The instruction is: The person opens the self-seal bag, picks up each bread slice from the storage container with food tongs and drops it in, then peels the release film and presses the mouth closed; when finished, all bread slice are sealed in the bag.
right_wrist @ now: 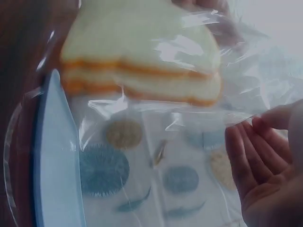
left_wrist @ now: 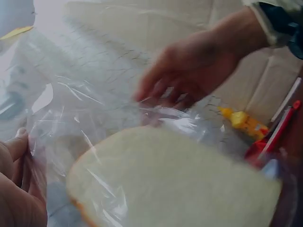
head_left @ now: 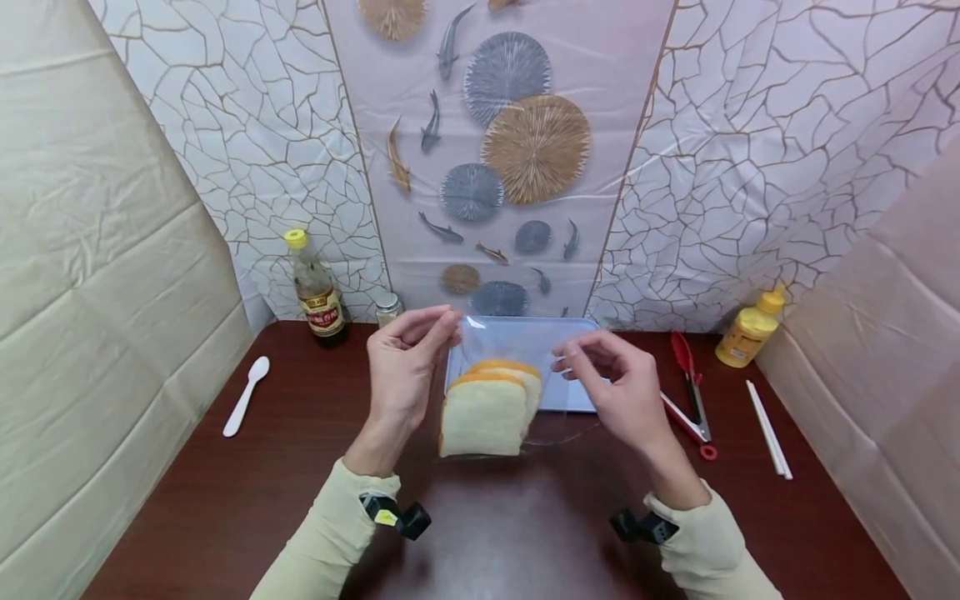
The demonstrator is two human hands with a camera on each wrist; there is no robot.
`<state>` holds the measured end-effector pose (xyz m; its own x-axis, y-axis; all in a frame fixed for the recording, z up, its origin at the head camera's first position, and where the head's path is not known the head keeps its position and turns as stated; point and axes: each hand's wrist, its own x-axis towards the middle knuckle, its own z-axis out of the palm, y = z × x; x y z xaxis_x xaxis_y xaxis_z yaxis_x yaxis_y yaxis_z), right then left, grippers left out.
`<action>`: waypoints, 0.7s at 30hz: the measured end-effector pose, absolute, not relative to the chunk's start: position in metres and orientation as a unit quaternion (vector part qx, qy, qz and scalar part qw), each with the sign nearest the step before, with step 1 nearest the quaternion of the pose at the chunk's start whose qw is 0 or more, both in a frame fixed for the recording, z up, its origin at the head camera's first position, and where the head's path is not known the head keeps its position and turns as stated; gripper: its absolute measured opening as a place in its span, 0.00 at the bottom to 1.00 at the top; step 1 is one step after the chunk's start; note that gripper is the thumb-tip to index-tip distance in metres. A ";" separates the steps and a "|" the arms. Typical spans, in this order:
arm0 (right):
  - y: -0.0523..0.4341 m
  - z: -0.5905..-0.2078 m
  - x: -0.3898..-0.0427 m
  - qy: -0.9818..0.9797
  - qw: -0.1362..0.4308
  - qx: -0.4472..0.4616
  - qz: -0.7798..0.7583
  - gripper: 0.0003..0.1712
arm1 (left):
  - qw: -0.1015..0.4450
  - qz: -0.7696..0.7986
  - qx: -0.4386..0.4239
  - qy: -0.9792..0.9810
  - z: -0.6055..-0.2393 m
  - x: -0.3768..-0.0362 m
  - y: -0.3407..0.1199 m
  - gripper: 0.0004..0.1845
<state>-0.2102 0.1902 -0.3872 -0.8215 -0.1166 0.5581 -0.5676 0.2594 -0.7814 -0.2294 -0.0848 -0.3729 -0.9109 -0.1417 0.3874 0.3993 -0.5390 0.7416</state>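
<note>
A clear plastic bag (head_left: 501,346) stands on the dark table with slices of white bread (head_left: 486,410) inside, crusts orange. My left hand (head_left: 408,354) pinches the bag's top edge on the left; my right hand (head_left: 603,371) pinches the top edge on the right. In the left wrist view the bread (left_wrist: 175,182) fills the lower half behind crinkled bag film (left_wrist: 80,109), with my left fingers (left_wrist: 19,165) on the film. The right wrist view shows the stacked bread slices (right_wrist: 142,61) through the bag and my right fingers (right_wrist: 258,151) at its rim.
A light blue tray (head_left: 525,342) lies just behind the bag. Red tongs (head_left: 690,387), white chopsticks (head_left: 768,429) and a yellow squeeze bottle (head_left: 750,329) are at the right. A sauce bottle (head_left: 317,292), a small shaker (head_left: 387,308) and a white spoon (head_left: 246,396) are at the left.
</note>
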 end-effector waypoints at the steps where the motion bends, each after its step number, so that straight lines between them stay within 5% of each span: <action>1: 0.193 -0.386 -0.211 -0.762 0.202 0.219 0.575 0.05 | 0.158 -0.871 -0.134 -0.445 -0.371 -0.230 -0.088 0.14; 11: 0.205 -0.381 -0.214 -0.711 0.192 0.229 0.637 0.07 | 0.056 -0.883 -0.089 -0.458 -0.369 -0.233 -0.100 0.13; 21: 0.204 -0.382 -0.216 -0.710 0.222 0.192 0.640 0.08 | 0.060 -0.846 -0.165 -0.504 -0.374 -0.236 -0.100 0.03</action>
